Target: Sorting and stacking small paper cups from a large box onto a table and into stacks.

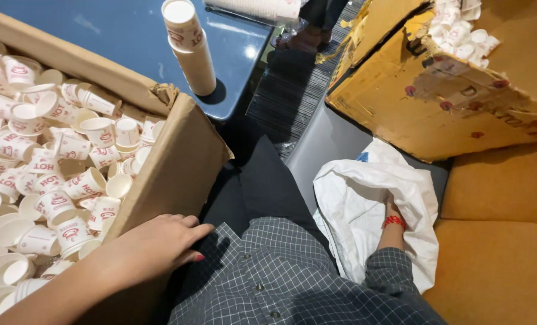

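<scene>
My left hand (160,244) rests flat on the near edge of a big cardboard box (178,162), fingers together and holding nothing. The box is filled with several loose white paper cups (52,174) with red print. My right hand (392,213) reaches down into a white plastic bag (365,204) beside my lap. Its fingers are hidden inside the bag; only the wrist with a red thread band shows. A stack of nested paper cups (190,48) stands upright on the blue table (112,36) beyond the box.
A second cardboard box (437,102) with more cups tilts at the upper right over an orange seat (497,265). Another sleeve of stacked cups (262,9) lies at the table's far edge. A person's sandalled foot (298,39) is on the dark floor.
</scene>
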